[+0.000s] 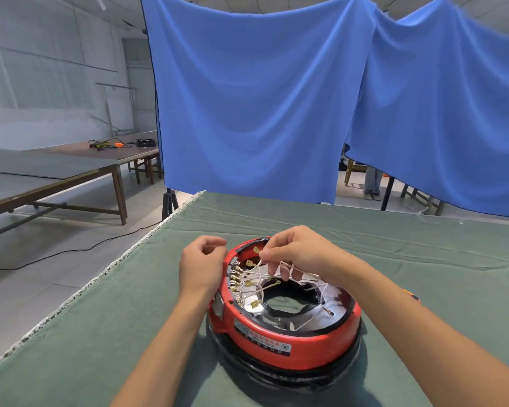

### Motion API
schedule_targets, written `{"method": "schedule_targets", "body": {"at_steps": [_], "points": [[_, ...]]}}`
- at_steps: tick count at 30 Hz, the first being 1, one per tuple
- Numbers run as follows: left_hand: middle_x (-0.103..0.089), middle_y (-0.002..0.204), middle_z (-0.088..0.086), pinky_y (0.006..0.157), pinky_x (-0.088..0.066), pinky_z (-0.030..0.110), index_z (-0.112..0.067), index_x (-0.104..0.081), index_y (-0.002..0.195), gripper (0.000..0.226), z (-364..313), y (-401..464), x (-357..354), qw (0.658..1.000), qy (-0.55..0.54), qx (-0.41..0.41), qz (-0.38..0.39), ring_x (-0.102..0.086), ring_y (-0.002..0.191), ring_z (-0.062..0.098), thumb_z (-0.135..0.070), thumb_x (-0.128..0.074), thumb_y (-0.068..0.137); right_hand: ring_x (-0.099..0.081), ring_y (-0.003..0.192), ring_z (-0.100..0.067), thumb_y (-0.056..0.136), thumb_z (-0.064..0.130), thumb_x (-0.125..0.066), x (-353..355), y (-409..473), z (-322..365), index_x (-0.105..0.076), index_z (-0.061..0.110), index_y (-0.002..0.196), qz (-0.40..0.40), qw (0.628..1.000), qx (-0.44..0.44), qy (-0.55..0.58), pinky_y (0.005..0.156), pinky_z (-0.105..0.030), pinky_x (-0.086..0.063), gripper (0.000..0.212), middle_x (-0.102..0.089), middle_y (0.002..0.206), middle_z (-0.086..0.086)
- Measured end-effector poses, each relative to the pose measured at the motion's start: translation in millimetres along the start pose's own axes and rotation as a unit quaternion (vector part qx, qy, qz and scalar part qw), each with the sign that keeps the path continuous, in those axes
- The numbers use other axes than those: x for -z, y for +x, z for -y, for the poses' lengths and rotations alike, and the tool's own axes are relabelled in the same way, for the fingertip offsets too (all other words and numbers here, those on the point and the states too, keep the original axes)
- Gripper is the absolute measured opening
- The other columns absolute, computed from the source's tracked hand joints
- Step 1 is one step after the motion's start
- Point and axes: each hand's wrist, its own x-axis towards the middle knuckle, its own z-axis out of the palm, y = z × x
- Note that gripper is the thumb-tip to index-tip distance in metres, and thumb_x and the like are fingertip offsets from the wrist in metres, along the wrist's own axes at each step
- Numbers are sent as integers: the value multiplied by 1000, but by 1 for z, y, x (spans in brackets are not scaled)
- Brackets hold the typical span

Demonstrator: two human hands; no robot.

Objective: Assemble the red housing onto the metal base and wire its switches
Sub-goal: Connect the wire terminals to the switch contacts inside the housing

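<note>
A round red housing [294, 352] sits upside down on a black ring on the green table. Inside it I see a shiny metal base [334, 302] with a dark opening, and a row of brass switch terminals [236, 279] along the left inner wall. Thin whitish wires [265, 284] with brass connectors fan across the inside. My right hand [299, 249] is over the far rim and pinches one wire near its brass connector. My left hand [202, 265] rests against the housing's left outer wall, fingers curled; what they hold, if anything, is hidden.
The green cloth-covered table [130, 333] ends at a frayed left edge [80, 292]. Blue curtains [262, 98] hang behind it. Long wooden tables [71, 168] with cables stand at the left, and a black cable [56, 254] lies on the floor.
</note>
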Motion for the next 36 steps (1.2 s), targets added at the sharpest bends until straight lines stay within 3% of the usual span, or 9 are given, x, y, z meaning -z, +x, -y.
{"method": "schedule_targets", "body": {"at_steps": [2, 5, 9, 12, 16, 26, 36], "points": [[-68, 92, 8, 85, -52, 39, -12, -69, 94, 16, 4, 0, -2, 999, -2, 18, 29, -64, 89, 25, -2, -63, 82, -40, 36, -7, 87, 14, -65, -2, 8, 4, -66, 9, 76, 7, 1000, -17, -1, 36, -16, -28, 13, -61, 54, 3], [-69, 97, 11, 85, -50, 33, -5, -68, 104, 21, 7, 1, -3, 997, -19, 43, 55, -62, 88, 21, 0, -63, 84, -26, 35, -6, 88, 15, -64, -4, 22, 5, -66, 12, 78, 16, 997, -54, 49, 35, -15, -18, 12, -55, 56, 2], [-69, 98, 11, 89, -50, 34, -2, -68, 107, 22, 7, 1, -4, 996, -39, 55, 64, -63, 90, 21, -1, -61, 87, -24, 35, -3, 91, 16, -59, -7, 38, -2, -65, 11, 86, 56, 986, -120, 96, 33, -14, -15, 10, -49, 55, 4], [-71, 96, 6, 89, -52, 37, -7, -71, 103, 19, 8, 1, -3, 996, -34, 56, 66, -66, 92, 21, -5, -61, 87, -29, 35, -2, 91, 16, -60, -9, 44, -12, -62, 12, 82, 64, 973, -177, 136, 31, -13, -19, 11, -48, 52, 6], [-73, 86, 4, 85, -55, 40, -18, -71, 83, 16, 8, 1, -3, 995, -32, 55, 73, -69, 87, 23, -6, -61, 86, -31, 34, -1, 90, 14, -59, -4, 52, -19, -62, 10, 81, 34, 957, -178, 228, 29, -12, -22, 11, -48, 51, 6], [-73, 81, 2, 84, -55, 45, -25, -69, 74, 25, 4, -2, -2, 996, -16, 45, 73, -69, 83, 25, -6, -60, 86, -37, 33, -3, 87, 14, -62, -16, 52, -27, -62, 12, 66, 71, 969, -221, 90, 32, -15, -29, 22, -48, 46, 5], [-73, 87, 6, 84, -55, 44, -16, -72, 89, 17, 1, -5, 0, 996, -10, 44, 81, -69, 85, 26, -7, -58, 89, -39, 34, -4, 85, 18, -65, -23, 53, -29, -66, 15, 58, 43, 978, -195, 61, 34, -15, -30, 27, -50, 46, 7]]}}
